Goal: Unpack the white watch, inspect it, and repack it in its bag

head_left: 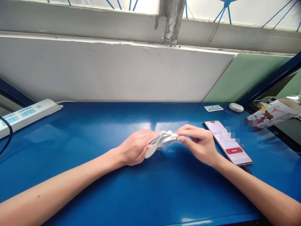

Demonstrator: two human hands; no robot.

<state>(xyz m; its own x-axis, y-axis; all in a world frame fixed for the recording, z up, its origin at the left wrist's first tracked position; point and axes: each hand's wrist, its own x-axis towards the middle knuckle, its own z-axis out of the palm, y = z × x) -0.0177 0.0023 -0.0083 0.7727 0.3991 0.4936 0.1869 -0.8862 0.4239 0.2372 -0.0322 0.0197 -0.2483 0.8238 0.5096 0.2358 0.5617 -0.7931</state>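
Observation:
Over the middle of the blue table, my left hand (138,147) is closed on the left end of a small white bundle (166,138). The bundle looks wrapped in thin clear plastic, and its exact kind is hard to make out. A beaded white strand runs along its left side, and a flat white oval piece (150,151) hangs below my left fingers. My right hand (199,141) pinches the bundle's right end between thumb and fingers. Part of the bundle is hidden behind my left hand.
A lit phone (229,142) lies beside my right hand. Behind it are a small card (213,108) and a white rounded case (236,107). A bottle with a printed label (275,113) leans in at right. At left is a white power strip (30,114) and a black cable (10,135).

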